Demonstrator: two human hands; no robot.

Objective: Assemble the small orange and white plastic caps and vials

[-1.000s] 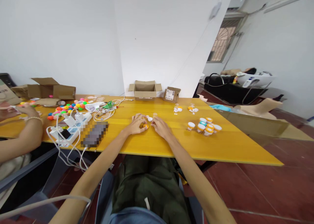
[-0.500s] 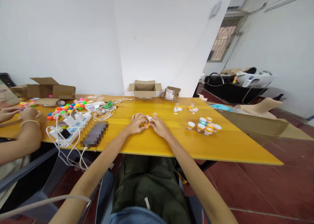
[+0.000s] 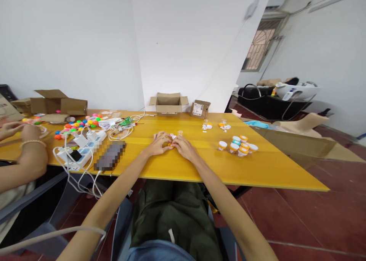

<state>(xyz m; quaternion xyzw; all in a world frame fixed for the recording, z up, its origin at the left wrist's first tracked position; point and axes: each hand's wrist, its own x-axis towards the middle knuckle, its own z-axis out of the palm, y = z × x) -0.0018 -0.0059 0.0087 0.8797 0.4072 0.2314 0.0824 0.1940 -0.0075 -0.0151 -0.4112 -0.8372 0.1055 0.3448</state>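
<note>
Both hands meet over the yellow table point(image 3: 171, 165) in front of me. My left hand point(image 3: 159, 143) is closed, thumb and fingers curled round a small orange plastic piece point(image 3: 170, 145). Against the same piece, my right hand point(image 3: 183, 146) presses its pinched fingertips. Much of the orange piece is hidden by the fingers. Just beyond the fingertips lie a small white part point(image 3: 172, 136) and a small clear cup point(image 3: 180, 132). To the right stand several small clear containers point(image 3: 243, 151) with orange and white lids, one of them teal.
Loose orange and white parts point(image 3: 224, 126) lie at the back right. An open carton point(image 3: 168, 107) and a smaller box point(image 3: 200, 109) stand by the wall. Leftward are a power strip point(image 3: 85, 150), a blurred-out dark device point(image 3: 110, 156), coloured balls point(image 3: 77, 126) and another person's arm point(image 3: 34, 154).
My right hand's fingers have shifted slightly over the orange piece. My left hand stays almost still. The other person's hand at the left has moved a little.
</note>
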